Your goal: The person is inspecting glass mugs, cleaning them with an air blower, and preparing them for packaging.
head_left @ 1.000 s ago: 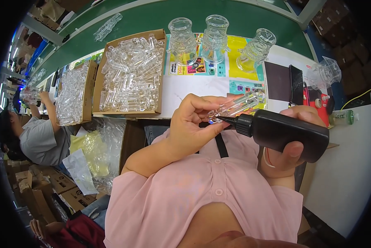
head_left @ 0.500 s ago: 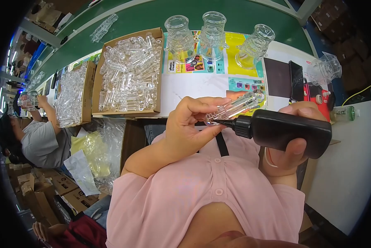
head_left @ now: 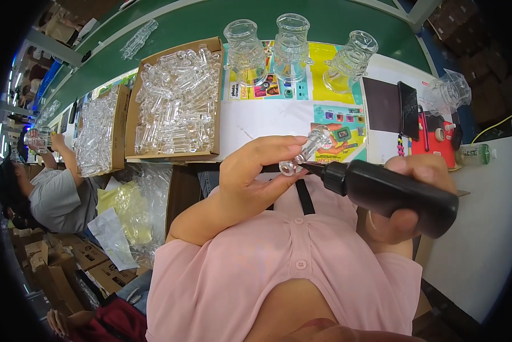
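Between the fingertips and thumb of my left hand (head_left: 261, 174) is a clear tubular piece (head_left: 311, 149), tilted with its round end toward me. My right hand (head_left: 415, 191) grips a black squeeze bottle (head_left: 401, 196), lying nearly level. The bottle's narrow dark nozzle (head_left: 313, 168) points left and meets or nearly meets the near end of the clear piece; exact contact is hard to tell. Beyond my hands, a cardboard box (head_left: 131, 128) holds many similar clear pieces. Three clear flared vessels (head_left: 243, 51) stand at the back of the work surface.
Another box of clear pieces (head_left: 96, 134) stands farther left, near a person in grey (head_left: 67, 194) handling a clear vessel. To the right lie a dark phone (head_left: 408, 111), a red item (head_left: 432, 142) and a plastic-wrapped vessel (head_left: 452, 94). Printed sheets (head_left: 338, 117) cover part of the table.
My left hand has turned the clear piece, so it looks shorter and its round end now faces me. The black bottle has tipped, its base lower, with the nozzle staying by the piece.
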A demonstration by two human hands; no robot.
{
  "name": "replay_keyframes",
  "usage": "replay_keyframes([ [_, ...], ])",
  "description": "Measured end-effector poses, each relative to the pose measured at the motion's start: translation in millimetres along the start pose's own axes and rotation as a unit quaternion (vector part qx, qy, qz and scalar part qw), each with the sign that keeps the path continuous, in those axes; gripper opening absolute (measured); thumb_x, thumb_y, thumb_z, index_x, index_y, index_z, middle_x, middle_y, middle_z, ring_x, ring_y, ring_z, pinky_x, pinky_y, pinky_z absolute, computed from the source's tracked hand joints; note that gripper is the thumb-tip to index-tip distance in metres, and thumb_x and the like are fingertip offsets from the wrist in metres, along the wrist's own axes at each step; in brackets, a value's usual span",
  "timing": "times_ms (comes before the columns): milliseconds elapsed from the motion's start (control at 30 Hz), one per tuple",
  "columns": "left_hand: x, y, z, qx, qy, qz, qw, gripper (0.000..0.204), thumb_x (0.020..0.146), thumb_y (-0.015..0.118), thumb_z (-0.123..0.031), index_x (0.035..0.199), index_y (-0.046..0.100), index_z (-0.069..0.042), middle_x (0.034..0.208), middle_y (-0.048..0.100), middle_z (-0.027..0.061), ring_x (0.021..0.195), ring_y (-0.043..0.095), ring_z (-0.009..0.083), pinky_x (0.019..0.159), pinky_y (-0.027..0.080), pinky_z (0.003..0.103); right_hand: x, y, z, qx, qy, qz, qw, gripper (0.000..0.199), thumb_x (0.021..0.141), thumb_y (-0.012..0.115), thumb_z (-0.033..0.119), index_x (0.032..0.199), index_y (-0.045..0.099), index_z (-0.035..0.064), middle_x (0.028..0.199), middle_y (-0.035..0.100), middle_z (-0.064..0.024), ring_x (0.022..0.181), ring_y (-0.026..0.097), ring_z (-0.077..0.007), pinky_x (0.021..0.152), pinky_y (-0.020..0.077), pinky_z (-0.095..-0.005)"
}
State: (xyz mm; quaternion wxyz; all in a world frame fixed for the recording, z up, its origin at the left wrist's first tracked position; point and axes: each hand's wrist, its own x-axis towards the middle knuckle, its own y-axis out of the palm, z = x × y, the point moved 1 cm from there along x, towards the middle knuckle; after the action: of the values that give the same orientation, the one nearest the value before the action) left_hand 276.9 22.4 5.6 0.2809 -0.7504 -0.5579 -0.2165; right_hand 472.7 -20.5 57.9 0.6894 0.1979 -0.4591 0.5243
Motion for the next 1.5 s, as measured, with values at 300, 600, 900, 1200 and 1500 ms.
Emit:
replay_keyframes([
  [300, 4, -6, -5, 0.08, 0.016, 0.028, 0.996, 0.04, 0.061, 0.074, 0.0, 0.098, 0.059, 0.0, 0.096, 0.063, 0.0114, 0.087, 0.061, 0.0232, 0.075, 0.048, 0.028, 2, -2, -1, 0.062, -0.188, 0.079, 0.977, 0.041, 0.088, 0.051, 0.026, 0.109, 0.037, -0.0068, 0.085, 0.05, -0.0216, 0.05, 0.046, -0.0179, 0.033, 0.0341, -0.023],
  [600, -6, -4, -9, -0.36, -0.272, 0.063, 0.89, 0.05, 0.073, 0.067, 0.001, 0.115, 0.039, -0.002, 0.102, 0.059, 0.0153, 0.093, 0.06, 0.0178, 0.082, 0.048, 0.028, -2, 1, 1, 0.133, -0.209, 0.032, 0.968, 0.045, 0.083, 0.06, 0.031, 0.107, 0.04, -0.0004, 0.089, 0.049, -0.016, 0.04, 0.044, -0.0172, 0.035, 0.0335, -0.0254],
  [900, -8, -7, -6, -0.366, -0.295, 0.049, 0.881, 0.044, 0.072, 0.068, 0.002, 0.108, 0.042, -0.001, 0.099, 0.058, 0.0114, 0.09, 0.06, 0.0164, 0.081, 0.049, 0.028, -8, 12, 7, 0.099, -0.195, -0.048, 0.975, 0.033, 0.074, 0.068, 0.018, 0.094, 0.048, 0.0036, 0.083, 0.057, -0.0142, 0.052, 0.052, -0.0203, 0.04, 0.0387, -0.0256],
  [1200, -9, -6, -2, -0.28, -0.204, 0.037, 0.938, 0.045, 0.07, 0.069, 0.005, 0.107, 0.043, -0.001, 0.101, 0.056, 0.0118, 0.094, 0.059, 0.0188, 0.081, 0.049, 0.029, -7, 3, 5, 0.127, -0.156, -0.01, 0.98, 0.038, 0.071, 0.071, 0.02, 0.097, 0.048, 0.0024, 0.086, 0.058, -0.0182, 0.054, 0.055, -0.0224, 0.044, 0.0417, -0.0289],
  [1500, -8, -6, -1, -0.114, -0.117, 0.032, 0.986, 0.041, 0.069, 0.072, -0.002, 0.103, 0.048, 0.0, 0.098, 0.061, 0.0132, 0.09, 0.061, 0.0176, 0.078, 0.05, 0.028, 0, -6, -8, 0.101, -0.162, 0.068, 0.979, 0.05, 0.085, 0.056, 0.036, 0.109, 0.039, -0.0047, 0.086, 0.051, -0.0173, 0.061, 0.049, -0.0183, 0.041, 0.0405, -0.025],
])
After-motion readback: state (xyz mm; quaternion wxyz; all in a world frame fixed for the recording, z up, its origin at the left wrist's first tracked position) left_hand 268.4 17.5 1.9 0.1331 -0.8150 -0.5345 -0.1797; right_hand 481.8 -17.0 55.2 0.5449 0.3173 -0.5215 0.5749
